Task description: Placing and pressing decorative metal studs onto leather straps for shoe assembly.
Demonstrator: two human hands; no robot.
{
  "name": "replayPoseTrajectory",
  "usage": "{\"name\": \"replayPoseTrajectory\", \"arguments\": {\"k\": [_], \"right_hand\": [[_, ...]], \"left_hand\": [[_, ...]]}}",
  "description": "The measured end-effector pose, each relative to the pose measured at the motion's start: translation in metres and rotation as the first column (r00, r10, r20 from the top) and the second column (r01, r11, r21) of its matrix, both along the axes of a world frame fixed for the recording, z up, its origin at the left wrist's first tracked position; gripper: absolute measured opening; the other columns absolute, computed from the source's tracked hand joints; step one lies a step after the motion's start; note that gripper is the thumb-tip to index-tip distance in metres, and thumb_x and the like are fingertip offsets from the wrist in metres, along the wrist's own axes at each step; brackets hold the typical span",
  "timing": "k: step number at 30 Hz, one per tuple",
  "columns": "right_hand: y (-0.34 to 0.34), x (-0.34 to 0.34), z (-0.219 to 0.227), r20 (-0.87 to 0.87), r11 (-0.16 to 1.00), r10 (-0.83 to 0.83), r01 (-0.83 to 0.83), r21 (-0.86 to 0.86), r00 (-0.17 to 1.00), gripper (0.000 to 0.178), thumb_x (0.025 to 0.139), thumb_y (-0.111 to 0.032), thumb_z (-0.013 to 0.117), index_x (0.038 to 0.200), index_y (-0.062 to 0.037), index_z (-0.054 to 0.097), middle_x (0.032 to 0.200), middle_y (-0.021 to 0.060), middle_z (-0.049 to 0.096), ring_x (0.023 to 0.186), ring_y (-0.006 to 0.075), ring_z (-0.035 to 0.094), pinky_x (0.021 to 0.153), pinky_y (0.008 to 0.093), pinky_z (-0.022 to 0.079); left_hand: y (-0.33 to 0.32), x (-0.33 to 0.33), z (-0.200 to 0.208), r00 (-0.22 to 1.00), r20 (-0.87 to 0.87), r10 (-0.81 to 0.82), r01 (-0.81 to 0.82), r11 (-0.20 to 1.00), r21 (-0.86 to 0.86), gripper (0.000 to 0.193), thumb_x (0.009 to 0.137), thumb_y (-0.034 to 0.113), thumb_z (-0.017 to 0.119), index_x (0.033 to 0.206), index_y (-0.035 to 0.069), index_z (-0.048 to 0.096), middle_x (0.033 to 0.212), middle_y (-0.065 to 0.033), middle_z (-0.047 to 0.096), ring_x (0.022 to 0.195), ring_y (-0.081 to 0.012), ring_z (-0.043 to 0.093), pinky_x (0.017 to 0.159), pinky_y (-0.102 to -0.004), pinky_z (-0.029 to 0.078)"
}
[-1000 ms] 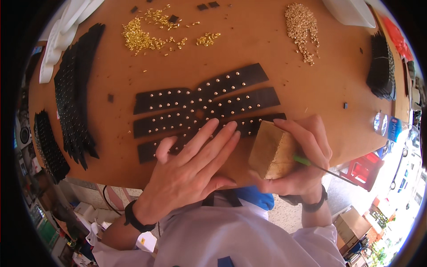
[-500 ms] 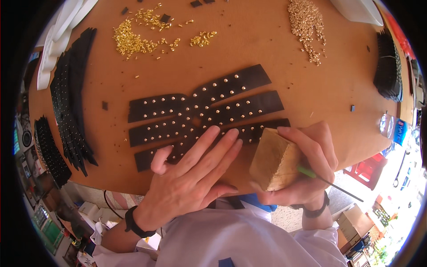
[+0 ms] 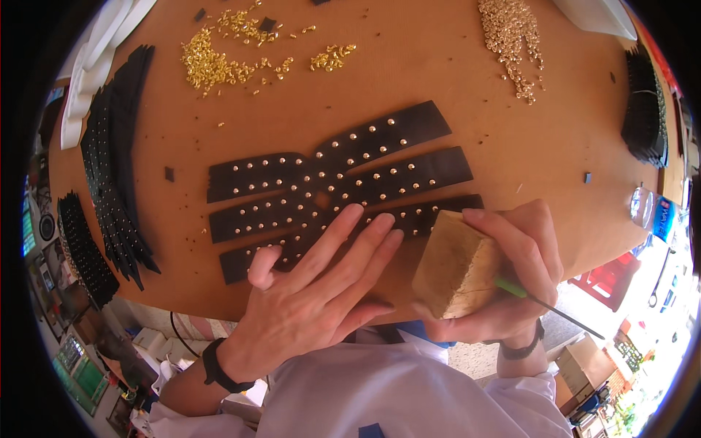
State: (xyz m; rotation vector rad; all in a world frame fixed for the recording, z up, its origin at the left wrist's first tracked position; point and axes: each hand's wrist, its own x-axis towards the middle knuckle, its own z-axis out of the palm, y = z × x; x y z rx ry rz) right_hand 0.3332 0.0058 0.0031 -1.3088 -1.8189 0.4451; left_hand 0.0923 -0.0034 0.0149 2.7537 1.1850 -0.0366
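Three black strips [image 3: 394, 133] with rows of round metal studs lie side by side on the table, joined or touching near their middles, where a small diamond-shaped gap shows. My left hand [image 3: 307, 292] lies on the nearest strip with its fingers stretched out, covering part of it. A wooden block [image 3: 454, 264] is gripped in my right hand [image 3: 529, 266], over the right end of that strip. The same hand also has a tool with a green handle [image 3: 511, 286] and a thin dark shaft pointing down to the right. Whether the block touches the strip cannot be made out.
Loose gold-coloured studs [image 3: 212, 66] and copper-coloured ones [image 3: 507, 40] lie in piles at the back. Stacks of studded black strips [image 3: 109, 160] are at the left, with another stack [image 3: 644, 109] at the far right. A plastic bottle [image 3: 657, 212] is by the right edge.
The whole view has shifted slightly. My left hand stays on the strip, and my right hand still holds the block and the green-handled tool.
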Motion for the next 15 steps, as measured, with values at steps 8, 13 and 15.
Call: {"name": "replayPoseTrajectory", "arguments": {"k": [8,13,15], "right_hand": [[-0.0023,0.0015,0.0018,0.066,1.000,0.021,-0.020,-0.017,0.998,0.072,0.046,-0.030,0.090,0.108,0.0037,0.073,0.094,0.0138,0.069,0.075,0.0222,0.062,0.065,0.0341,0.051],[-0.0023,0.0003,0.0027,0.001,0.999,-0.003,0.003,-0.049,1.000,0.067,0.050,-0.030,0.092,0.109,-0.0015,0.076,0.089,0.0083,0.068,0.071,0.0245,0.061,0.063,0.0347,0.049],[-0.0028,-0.0001,0.0029,0.003,0.999,-0.007,0.007,-0.054,1.000,0.067,0.050,-0.030,0.092,0.108,-0.0011,0.076,0.089,0.0085,0.068,0.071,0.0244,0.061,0.063,0.0346,0.049]], "left_hand": [[0.0008,0.0009,0.0017,1.000,-0.019,-0.001,0.001,1.000,0.008,0.060,0.095,0.057,0.060,0.143,0.022,0.064,0.154,0.0058,0.055,0.144,-0.0128,0.049,0.103,-0.0489,0.016],[0.0032,-0.0022,0.0003,0.998,-0.027,-0.058,0.058,0.998,0.005,0.058,0.100,0.055,0.054,0.144,0.018,0.065,0.155,0.0006,0.055,0.146,-0.0197,0.048,0.101,-0.0483,0.020],[0.0012,-0.0001,-0.0007,1.000,-0.006,0.003,-0.003,1.000,-0.019,0.058,0.095,0.054,0.061,0.145,0.025,0.063,0.155,0.0069,0.053,0.145,-0.0122,0.048,0.108,-0.0510,0.014]]}}
